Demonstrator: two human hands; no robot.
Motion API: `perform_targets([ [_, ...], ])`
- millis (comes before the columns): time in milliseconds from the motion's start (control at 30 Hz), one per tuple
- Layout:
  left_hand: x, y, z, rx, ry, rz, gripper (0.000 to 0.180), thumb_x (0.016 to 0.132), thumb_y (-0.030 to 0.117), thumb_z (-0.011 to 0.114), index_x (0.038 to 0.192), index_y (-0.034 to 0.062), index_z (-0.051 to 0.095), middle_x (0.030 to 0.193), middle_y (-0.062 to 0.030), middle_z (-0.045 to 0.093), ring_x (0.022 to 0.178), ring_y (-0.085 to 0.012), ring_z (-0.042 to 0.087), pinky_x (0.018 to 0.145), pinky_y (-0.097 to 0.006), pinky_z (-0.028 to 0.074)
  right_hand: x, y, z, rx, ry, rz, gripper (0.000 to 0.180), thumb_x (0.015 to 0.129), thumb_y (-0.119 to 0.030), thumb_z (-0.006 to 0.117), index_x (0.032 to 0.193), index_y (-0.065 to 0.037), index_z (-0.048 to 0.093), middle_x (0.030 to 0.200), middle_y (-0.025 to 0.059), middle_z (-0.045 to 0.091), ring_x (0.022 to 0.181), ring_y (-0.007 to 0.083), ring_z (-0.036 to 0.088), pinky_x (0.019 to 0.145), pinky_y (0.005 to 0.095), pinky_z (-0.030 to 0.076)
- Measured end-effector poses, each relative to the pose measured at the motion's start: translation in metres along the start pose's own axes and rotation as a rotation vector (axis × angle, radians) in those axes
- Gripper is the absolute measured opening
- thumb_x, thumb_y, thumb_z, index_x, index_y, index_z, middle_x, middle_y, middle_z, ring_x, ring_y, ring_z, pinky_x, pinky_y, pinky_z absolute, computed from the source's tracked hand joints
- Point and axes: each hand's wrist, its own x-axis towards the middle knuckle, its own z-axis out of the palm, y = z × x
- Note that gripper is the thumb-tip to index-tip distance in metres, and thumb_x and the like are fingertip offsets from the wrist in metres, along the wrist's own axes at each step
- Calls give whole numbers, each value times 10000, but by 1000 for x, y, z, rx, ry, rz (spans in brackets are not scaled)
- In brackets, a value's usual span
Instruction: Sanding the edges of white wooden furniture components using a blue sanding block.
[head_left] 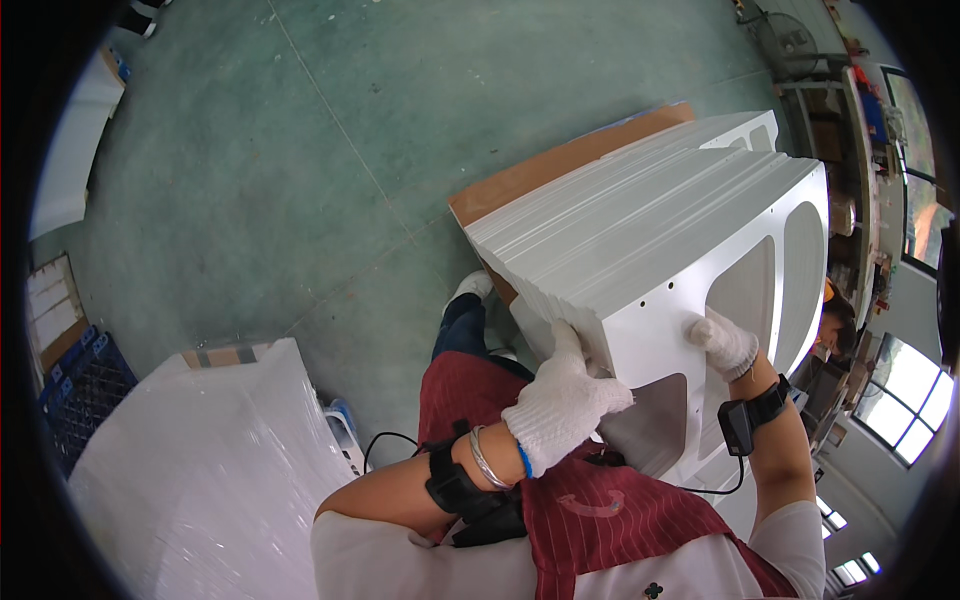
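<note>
A row of white sheet panels (640,235) stands packed face to face in front of me, with rounded cut-outs in the nearest panel (650,335). My left hand (565,410), in a white knit glove, grips the near left corner of that front panel, its fingers over the edge. In a matching glove, my right hand (725,345) is closed around the strip between two cut-outs. The right fingertips are partly hidden behind the panel. Black straps with small devices sit on both forearms.
Brown cardboard (560,165) lies under and behind the panels. At the left stands a bulky film-wrapped load (215,470), with a dark blue plastic crate (88,395) beyond it. Shelving (850,150) and a fan (787,40) line the right, where another person (835,325) is partly visible.
</note>
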Motion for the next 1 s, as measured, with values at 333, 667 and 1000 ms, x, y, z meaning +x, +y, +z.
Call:
perform_targets([
  [333, -13, 55, 15, -520, -78, 102, 799, 658, -109, 554, 1406, -10, 290, 1401, -132, 441, 1363, -245, 415, 1142, -366, 317, -1, -36, 0, 236, -123, -48, 901, 904, -579, 626, 1471, 70, 365, 1416, 197, 517, 1300, 267, 494, 1096, 399, 391],
  [667, 0, 87, 9, 227, 92, 292, 693, 982, 198, 601, 1487, -139, 268, 1451, -194, 464, 1324, -216, 455, 1122, -326, 334, -14, -92, 16, -25, 13, 75, 813, 930, -523, 609, 1523, -45, 327, 1441, 182, 512, 1342, 267, 474, 1140, 368, 339],
  [1000, -27, 86, 19, 260, 135, 270, 653, 988, 186, 598, 1482, -124, 302, 1383, -161, 535, 1226, -162, 528, 1056, -291, 405, -51, -92, 47, -136, 182, 21, 656, 962, -518, 558, 1440, -78, 468, 1336, 180, 601, 1268, 300, 547, 1096, 379, 390],
])
